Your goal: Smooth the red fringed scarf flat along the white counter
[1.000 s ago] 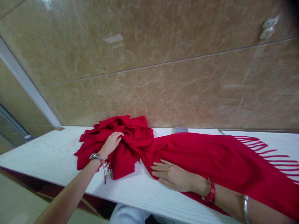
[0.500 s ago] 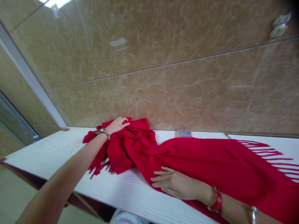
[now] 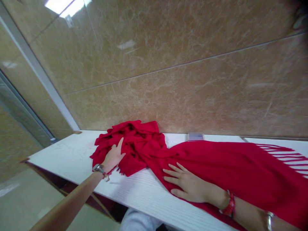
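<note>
A red fringed scarf (image 3: 216,163) lies across the white tabletop. Its left part is bunched into a crumpled heap against the wall, while the right part is spread fairly flat, with tassels at the far right end. On the near left of the heap rests my left hand (image 3: 113,158), index finger stretched out and thumb apart, the other fingers partly hidden. It wears a watch and a beaded bracelet. My right hand (image 3: 189,183) lies flat on the scarf's near edge, fingers spread. A red band and a silver bangle circle that wrist.
The white tabletop (image 3: 139,189) runs along a glossy brown marble-patterned wall (image 3: 192,89). A small blurred label-like card (image 3: 196,137) sits at the wall behind the scarf. A grey metal strip (image 3: 55,93) rises at the left. Light-coloured clothing (image 3: 139,221) shows below the table's near edge.
My left hand has moved from the back of the heap toward its near side. My right hand stays on the scarf, its fingers now spread wider. The view has shifted slightly.
</note>
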Motion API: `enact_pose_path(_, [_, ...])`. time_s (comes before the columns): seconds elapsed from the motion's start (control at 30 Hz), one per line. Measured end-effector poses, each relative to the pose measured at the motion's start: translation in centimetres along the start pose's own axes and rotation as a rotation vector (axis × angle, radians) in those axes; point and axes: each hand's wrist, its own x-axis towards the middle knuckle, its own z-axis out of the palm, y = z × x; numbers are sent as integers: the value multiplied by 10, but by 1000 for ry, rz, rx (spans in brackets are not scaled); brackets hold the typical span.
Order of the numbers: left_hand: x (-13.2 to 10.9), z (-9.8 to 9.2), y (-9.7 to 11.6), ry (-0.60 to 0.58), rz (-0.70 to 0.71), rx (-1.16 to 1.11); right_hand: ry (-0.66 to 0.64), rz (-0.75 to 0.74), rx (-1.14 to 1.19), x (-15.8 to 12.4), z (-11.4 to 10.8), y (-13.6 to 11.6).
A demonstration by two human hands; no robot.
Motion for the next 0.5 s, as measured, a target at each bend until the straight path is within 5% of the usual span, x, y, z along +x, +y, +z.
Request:
enact_pose_path(0.1, [9, -8, -7, -17, 99, -337, 12, -26, 14, -1, 1, 2])
enact_pose_path(0.2, [39, -40, -14, 75, 73, -573, 13, -31, 14, -2, 0, 0])
enact_pose_path(0.37, [104, -117, -34, 108, 59, -362, -10, -47, 28, -1, -4, -3])
enact_pose_path(0.43, [119, -127, -36, 136, 102, -189, -17, -59, 30, -1, -4, -2])
enact_pose_path(0.5, [122, -115, -28, 153, 162, -82, -22, -64, 23, -1, -4, -1])
